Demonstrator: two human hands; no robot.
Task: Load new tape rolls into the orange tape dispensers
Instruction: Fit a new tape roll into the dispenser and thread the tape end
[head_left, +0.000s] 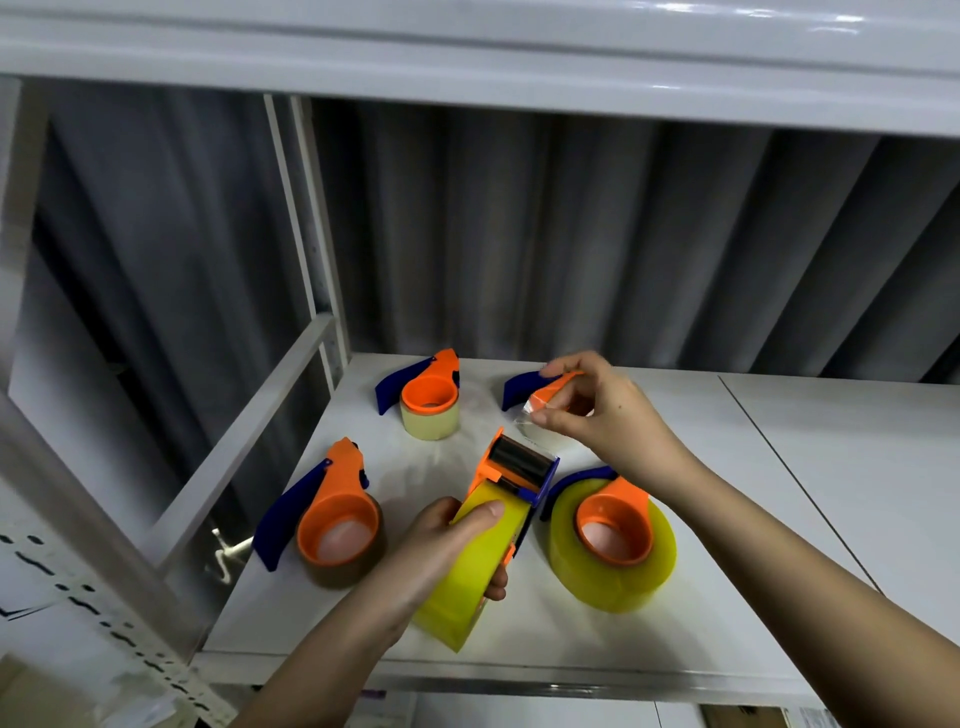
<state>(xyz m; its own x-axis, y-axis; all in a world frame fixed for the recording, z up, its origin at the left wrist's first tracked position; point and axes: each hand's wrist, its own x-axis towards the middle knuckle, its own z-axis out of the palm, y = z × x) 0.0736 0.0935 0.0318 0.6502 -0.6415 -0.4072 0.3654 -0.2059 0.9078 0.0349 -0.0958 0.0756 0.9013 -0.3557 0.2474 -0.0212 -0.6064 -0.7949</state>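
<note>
White shelf (675, 613) before grey corrugated wall (571, 234)

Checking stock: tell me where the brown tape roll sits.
In the head view, the brown tape roll sits at the shelf's front left, inside an orange dispenser, left of the left hand.

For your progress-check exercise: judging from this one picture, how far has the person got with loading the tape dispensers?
Done: three dispensers on the shelf carry rolls, far left, near left and near right. In hand: the left hand grips a dispenser with a yellow roll while the right hand pinches its clear tape end. Left: the dispenser behind that hand is mostly hidden.
</note>
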